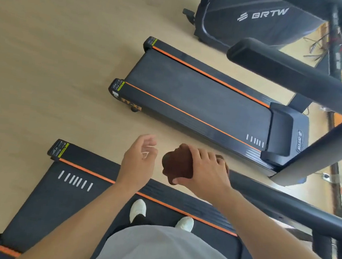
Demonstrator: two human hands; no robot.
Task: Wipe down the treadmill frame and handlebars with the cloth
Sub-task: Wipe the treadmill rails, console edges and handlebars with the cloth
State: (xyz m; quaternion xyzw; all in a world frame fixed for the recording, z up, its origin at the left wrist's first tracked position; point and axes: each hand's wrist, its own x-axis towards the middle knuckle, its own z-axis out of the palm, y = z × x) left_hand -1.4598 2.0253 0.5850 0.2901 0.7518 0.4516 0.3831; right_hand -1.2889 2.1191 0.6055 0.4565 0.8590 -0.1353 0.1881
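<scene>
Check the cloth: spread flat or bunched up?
Bunched. The brown cloth is a lump wrapped over the end of the handlebar, under the right hand. The left hand is off it, fingers loosely curled.

Dark brown cloth [176, 164], bunched into a soft wad, gripped under the right hand [207, 173] and wrapped over the end of the black tubular handlebar [288, 207]. The handlebar runs rightward from that hand, above the treadmill [57, 197] deck's orange-striped side rail.
</scene>
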